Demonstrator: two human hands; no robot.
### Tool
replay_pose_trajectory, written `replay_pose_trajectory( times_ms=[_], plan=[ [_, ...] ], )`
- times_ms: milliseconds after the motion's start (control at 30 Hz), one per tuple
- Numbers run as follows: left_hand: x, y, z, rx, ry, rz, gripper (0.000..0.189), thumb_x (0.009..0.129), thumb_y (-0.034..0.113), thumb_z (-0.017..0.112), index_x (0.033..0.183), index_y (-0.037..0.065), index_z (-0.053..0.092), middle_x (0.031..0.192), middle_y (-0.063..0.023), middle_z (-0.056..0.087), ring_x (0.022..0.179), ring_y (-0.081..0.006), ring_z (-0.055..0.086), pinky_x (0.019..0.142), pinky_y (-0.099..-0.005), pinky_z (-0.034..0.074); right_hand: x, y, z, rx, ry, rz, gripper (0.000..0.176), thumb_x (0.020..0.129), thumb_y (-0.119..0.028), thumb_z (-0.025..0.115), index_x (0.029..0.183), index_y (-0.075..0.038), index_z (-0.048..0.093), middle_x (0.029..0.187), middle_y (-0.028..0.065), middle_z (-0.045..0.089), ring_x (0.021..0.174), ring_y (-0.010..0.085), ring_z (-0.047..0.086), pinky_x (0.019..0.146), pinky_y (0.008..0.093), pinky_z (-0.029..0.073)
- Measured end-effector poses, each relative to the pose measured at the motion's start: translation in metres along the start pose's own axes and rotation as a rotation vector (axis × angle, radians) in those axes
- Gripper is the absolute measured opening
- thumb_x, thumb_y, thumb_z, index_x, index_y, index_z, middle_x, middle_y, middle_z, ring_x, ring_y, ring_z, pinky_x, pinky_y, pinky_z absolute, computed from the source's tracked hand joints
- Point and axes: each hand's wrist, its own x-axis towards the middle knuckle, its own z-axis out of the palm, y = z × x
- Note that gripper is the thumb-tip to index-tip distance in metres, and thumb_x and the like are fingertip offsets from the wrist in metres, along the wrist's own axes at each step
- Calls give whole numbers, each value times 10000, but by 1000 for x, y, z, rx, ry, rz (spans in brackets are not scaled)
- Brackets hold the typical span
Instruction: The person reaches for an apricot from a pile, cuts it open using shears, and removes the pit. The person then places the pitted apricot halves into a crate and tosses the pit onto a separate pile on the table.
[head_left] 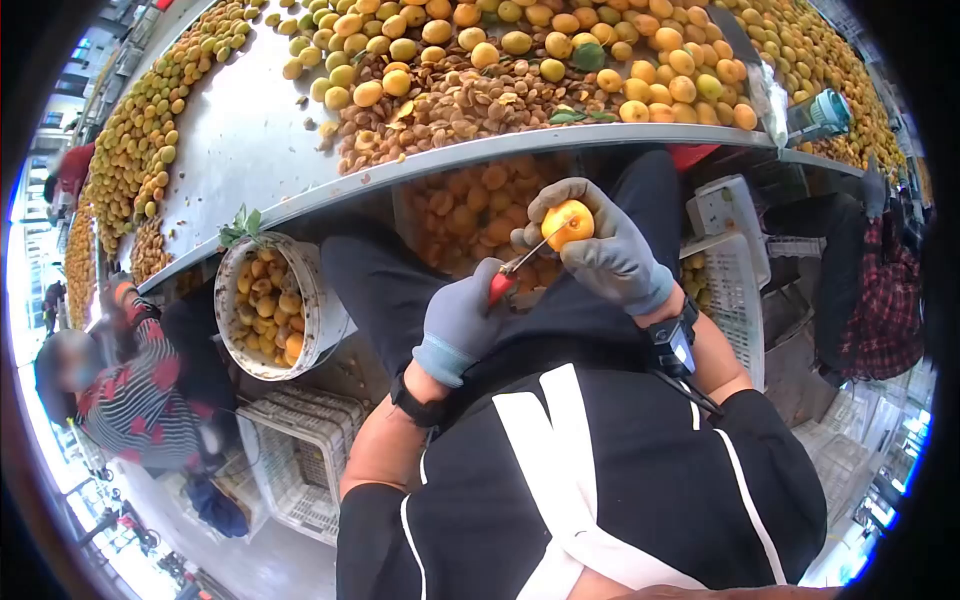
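Note:
My gloved left hand [465, 318] is closed round the red handle of a small knife [503, 284]. Its thin metal blade points up and right, with the tip against an apricot [570, 225]. That yellow-orange fruit sits in the fingers of my gloved right hand [610, 245], held up over my lap. Below and behind both hands lies a crate full of orange apricot pieces [465, 215], partly hidden by the table edge and my hands.
Ahead, the metal table [235, 120] bears whole apricots [690, 75] and a heap of brown pits [470, 105]. A white bucket of fruit [232, 325] stands left, near an empty-looking crate [300, 455]. Co-workers [140, 400] sit on both sides. A teal-lidded bottle [820, 115] lies right.

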Motion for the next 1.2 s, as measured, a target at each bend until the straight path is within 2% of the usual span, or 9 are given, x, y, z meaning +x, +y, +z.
replay_pose_trajectory(
  times_ms=[300, 500, 600, 667, 700, 800, 867, 1067, 1200],
  plan=[
    [2, -11, 9, 43, 20, -1, 204, 823, 131, 624, 992, 107, 512, 729, -180, 604, 697, -403, 597, 577, -465, 456, -3, 13, 12, -96, 108, 91, 457, 825, 1, 682, 1218, -73, 460, 1164, 41, 525, 1115, 182, 581, 952, 329, 496],
    [11, -17, 15, 33, -30, -80, 200, 841, 161, 620, 997, 106, 507, 779, -187, 623, 752, -407, 603, 616, -481, 459, 4, 24, 0, -235, 345, 109, 473, 834, -53, 696, 1248, -48, 467, 1219, 119, 574, 1166, 252, 567, 953, 355, 495],
    [10, -12, 13, 7, -19, -104, 205, 839, 161, 621, 997, 102, 504, 810, -194, 628, 782, -413, 601, 638, -488, 458, 6, 28, 0, 2, 264, 32, 473, 852, -38, 672, 1278, -38, 466, 1266, 131, 561, 1182, 264, 558, 957, 347, 493],
    [12, -12, 12, 18, -23, -151, 217, 824, 143, 628, 997, 98, 505, 826, -197, 629, 799, -415, 601, 645, -488, 459, 8, 28, 10, 388, 371, 125, 412, 873, -34, 648, 1255, -53, 494, 1170, 87, 613, 1070, 175, 595, 933, 290, 490],
    [13, -13, 12, 19, -21, -151, 217, 824, 143, 628, 997, 98, 505, 826, -197, 629, 799, -415, 601, 645, -488, 459, 8, 31, 7, 387, 369, 125, 412, 873, -34, 648, 1255, -53, 494, 1170, 87, 613, 1070, 175, 595, 933, 290, 490],
    [13, -19, 13, 62, -7, -172, 228, 815, 135, 630, 1000, 96, 504, 831, -197, 629, 802, -415, 602, 648, -489, 462, 7, 37, -5, 209, 288, 46, 438, 916, -151, 631, 1307, -43, 467, 1236, 117, 580, 1119, 208, 580, 953, 311, 472],
    [13, -22, 15, 36, -7, -194, 206, 880, 218, 620, 1013, 85, 535, 825, -233, 609, 809, -448, 576, 629, -468, 445, 8, 34, -5, -259, 337, 100, 440, 934, -227, 610, 1311, -50, 468, 1225, 110, 586, 1087, 173, 574, 977, 322, 441],
    [16, -15, 13, 85, 6, -196, 204, 860, 194, 622, 1009, 94, 525, 826, -226, 613, 813, -443, 582, 640, -486, 449, 8, 29, -3, 154, 314, 102, 407, 923, -205, 625, 1284, -71, 491, 1130, 65, 605, 1014, 143, 589, 898, 300, 479],
    [16, -21, 13, 138, -41, -209, 221, 835, 159, 624, 1024, 103, 522, 830, -215, 623, 816, -435, 593, 647, -494, 453, 9, 28, -10, -170, 354, 134, 375, 948, -240, 590, 1274, -78, 500, 1129, 77, 611, 1001, 158, 601, 855, 289, 494]
  ],
)
